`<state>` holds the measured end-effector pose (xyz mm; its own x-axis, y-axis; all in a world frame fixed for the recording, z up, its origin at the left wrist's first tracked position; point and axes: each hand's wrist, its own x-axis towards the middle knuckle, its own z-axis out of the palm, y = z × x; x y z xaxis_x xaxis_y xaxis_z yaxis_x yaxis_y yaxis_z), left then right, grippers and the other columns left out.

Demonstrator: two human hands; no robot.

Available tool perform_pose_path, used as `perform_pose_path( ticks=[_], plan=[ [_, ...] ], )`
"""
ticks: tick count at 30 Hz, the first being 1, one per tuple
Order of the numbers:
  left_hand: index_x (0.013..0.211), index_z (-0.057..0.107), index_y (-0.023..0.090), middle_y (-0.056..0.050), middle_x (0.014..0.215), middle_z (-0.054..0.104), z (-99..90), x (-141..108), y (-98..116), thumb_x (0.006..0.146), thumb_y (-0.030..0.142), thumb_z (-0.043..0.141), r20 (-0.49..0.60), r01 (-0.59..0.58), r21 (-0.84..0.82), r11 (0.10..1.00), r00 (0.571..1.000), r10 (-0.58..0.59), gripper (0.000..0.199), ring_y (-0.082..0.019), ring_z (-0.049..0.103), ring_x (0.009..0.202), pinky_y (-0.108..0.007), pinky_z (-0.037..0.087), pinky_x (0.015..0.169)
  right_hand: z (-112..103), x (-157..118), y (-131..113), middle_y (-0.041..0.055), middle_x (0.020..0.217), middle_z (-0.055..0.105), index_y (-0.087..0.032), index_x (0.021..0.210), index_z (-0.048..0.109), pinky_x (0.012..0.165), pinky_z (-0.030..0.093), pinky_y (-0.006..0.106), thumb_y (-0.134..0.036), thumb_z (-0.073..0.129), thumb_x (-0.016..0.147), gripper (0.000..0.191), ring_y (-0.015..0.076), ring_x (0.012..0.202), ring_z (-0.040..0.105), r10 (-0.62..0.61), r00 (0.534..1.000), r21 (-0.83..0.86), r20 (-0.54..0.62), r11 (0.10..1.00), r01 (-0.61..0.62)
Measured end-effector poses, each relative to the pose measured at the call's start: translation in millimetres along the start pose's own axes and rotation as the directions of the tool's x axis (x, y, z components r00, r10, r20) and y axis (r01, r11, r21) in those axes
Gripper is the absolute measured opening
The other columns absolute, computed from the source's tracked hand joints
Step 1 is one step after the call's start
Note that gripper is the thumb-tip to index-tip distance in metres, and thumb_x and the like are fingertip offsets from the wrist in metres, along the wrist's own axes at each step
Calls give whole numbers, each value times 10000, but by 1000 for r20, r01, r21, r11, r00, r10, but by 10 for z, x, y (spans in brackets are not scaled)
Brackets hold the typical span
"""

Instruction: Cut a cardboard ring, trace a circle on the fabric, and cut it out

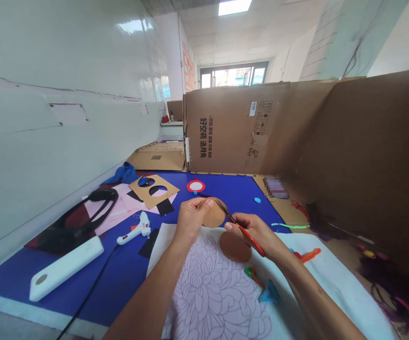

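Note:
Between thumb and fingers, my left hand (192,217) grips a round cardboard disc (213,216) by its left side. My right hand (252,231) is closed around the red-orange handles of a pair of scissors (252,242). Their dark blades lie at the disc's upper right edge. Below my right hand, a second brown cardboard disc (235,248) rests on a white sheet printed with flower outlines (208,288). A green and orange piece (252,274) and a blue piece (269,293) lie on the sheet, near my right forearm.
To the left are a white glue gun (135,230) with a cord, a long white bar (66,269), black headphones (98,212) and a cardboard piece with two round holes (151,200). A red-rimmed disc (195,181) lies beyond my hands. Large cardboard walls (233,127) stand behind and right.

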<state>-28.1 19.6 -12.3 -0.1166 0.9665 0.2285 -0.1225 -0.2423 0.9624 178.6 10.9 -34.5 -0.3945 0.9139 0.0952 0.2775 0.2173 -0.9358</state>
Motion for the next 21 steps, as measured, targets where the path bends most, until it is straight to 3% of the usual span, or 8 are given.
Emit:
perform_pose_path(
  ticks=[15,21],
  plan=[
    [830,839,165,-53,775,753,4,11,-3,744,481,859,2,51,-37,998,999,-51,328,-200,639,728,-307,476,695,9,-10,-47,-68,615,383,-224,710,503,468,231,243,-724,767,836,579,103,534,337,41,999,17,-2,999,-41],
    [760,816,167,-27,704,706,-15,24,-5,723,471,863,4,25,-2,1000,1000,-25,309,-172,587,666,-286,428,640,59,2,-37,-74,578,391,-232,690,479,467,253,239,-737,790,796,603,103,518,345,50,999,71,12,996,-51]
  ],
)
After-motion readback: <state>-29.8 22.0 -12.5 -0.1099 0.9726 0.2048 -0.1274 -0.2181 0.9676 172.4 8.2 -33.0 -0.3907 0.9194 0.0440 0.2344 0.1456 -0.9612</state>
